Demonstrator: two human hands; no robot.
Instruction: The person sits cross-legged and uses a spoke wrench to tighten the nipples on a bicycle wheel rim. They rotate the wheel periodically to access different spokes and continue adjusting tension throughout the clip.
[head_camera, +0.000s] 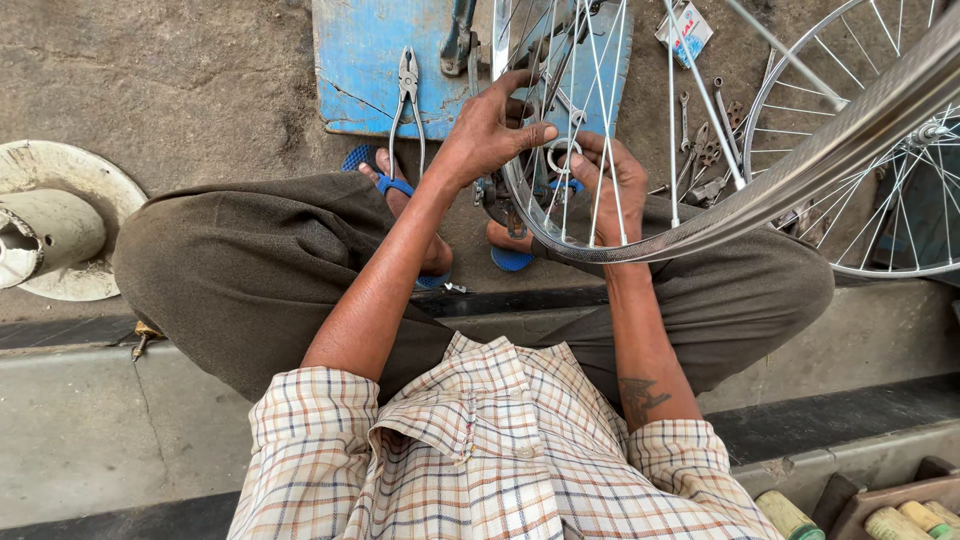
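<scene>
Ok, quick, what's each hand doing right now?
Left hand: closed on the wheel rim.
Right hand: among the spokes, holding a small ring.

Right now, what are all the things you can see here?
Wheel rim: one, silver, spoked, over the lap.
Second wheel: one, silver, right.
Pliers: one pair, grey, on the blue board.
Spanners: several, grey, on the ground.
Post base: one, white, left.
Sandals: two, blue, on the feet.
Left hand: gripping the rim.
Right hand: among the spokes, holding a small ring.
</scene>
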